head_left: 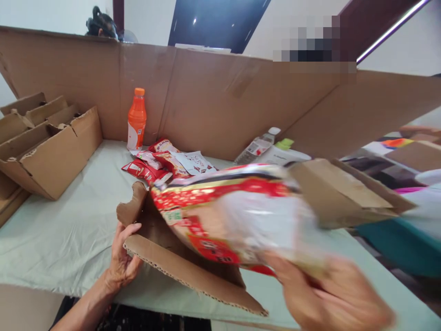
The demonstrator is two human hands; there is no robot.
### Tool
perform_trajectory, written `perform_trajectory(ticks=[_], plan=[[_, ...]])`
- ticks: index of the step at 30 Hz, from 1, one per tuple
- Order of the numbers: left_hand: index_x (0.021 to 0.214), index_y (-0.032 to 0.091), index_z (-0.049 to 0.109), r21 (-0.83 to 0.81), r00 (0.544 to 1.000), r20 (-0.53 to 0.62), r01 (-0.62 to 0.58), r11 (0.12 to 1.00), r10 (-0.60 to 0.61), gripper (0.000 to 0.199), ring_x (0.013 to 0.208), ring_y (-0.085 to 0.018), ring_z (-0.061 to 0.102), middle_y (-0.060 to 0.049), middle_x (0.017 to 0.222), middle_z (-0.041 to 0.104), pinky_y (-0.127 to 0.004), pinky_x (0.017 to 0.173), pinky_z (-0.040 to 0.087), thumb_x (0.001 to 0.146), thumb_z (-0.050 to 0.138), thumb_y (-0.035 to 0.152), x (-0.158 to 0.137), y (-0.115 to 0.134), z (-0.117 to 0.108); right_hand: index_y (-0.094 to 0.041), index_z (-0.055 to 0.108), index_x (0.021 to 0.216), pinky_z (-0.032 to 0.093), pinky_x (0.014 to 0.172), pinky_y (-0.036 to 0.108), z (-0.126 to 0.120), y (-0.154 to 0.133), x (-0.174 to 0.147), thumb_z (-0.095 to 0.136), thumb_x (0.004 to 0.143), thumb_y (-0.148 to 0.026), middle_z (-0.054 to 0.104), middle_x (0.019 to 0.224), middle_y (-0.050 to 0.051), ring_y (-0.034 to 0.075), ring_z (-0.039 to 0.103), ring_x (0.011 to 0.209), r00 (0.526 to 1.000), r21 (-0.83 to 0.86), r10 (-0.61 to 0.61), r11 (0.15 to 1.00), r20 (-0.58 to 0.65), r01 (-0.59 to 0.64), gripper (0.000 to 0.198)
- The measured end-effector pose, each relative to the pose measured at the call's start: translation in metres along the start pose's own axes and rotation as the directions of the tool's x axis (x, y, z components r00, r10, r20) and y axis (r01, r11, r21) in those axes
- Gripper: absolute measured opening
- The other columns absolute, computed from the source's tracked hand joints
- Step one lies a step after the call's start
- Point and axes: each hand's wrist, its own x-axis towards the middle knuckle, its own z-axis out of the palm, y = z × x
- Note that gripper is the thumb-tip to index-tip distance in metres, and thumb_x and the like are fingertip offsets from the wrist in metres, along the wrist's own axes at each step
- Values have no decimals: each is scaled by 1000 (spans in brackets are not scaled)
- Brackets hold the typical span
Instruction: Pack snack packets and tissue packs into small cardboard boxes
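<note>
My right grip point(330, 289) clasps the bag point(241, 216) over the box point(193, 273).
The bag is motion-blurred, and I can't tell whether any of it is inside; my left grip point(124, 257) holds the box by its left edge, above the counter point(76, 230); beyond, the snack packs point(172, 163) lie heaped, with cartons point(65, 156) at the left; the orange bottle point(137, 119) stands upright just behind the packs; a clear bottle point(257, 147) tilts near the cardboard wall point(213, 101).

Bright light, motion-blurred red packet point(213, 211)
</note>
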Motion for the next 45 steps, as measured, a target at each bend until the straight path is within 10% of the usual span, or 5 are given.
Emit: perform_trajectory(ticks=[6, 18, 26, 34, 45], plan=[[132, 24, 56, -24, 1000, 14, -5, 1000, 5, 40, 110, -25, 63, -10, 119, 60, -40, 93, 55, 92, 56, 25, 6, 4, -1, -24, 64, 86, 46, 50, 23, 46, -60, 61, 60, 96, -26, 66, 66, -3, 11, 55, 50, 916, 149, -221, 972, 336, 179, 11], [122, 25, 58, 24, 1000, -12, 11, 1000, -11, 34, 96, -21, 61, -6, 104, 62, -33, 84, 54, 88, 56, 20, 15, 14, -1, -22, 72, 103, 58, 65, 29, 43, -68, 102, 69, 82, -42, 77, 92, 3, 20, 71, 78, 689, 160, -58, 983, 722, -86, 29], [109, 25, 62, 132, 1000, 19, -14, 991, 12, 27, 82, -20, 57, -3, 90, 61, -30, 73, 52, 84, 54, 19, 23, 22, -9, -24, 75, 87, 59, 67, 29, 30, -76, 86, 53, 100, -23, 76, 89, 6, 18, 70, 73, 798, 192, -387, 922, 461, 336, 26], [110, 24, 66, 147, 994, 84, -88, 985, 76, 23, 106, -26, 62, -10, 111, 61, -34, 82, 55, 89, 58, 28, 21, 19, -5, -21, 76, 100, 59, 75, 33, 55, -62, 76, 40, 101, -12, 77, 107, 10, 19, 71, 82, 549, 144, -482, 825, 683, 546, 38], [112, 24, 62, 92, 999, 45, -35, 995, 31, 22, 99, -23, 61, -8, 108, 62, -34, 82, 56, 91, 55, 20, 28, 23, 3, -19, 74, 105, 54, 90, 36, 95, -59, 95, 47, 97, -14, 75, 107, 8, 22, 70, 98, 355, 177, -243, 962, 903, 208, 29]])
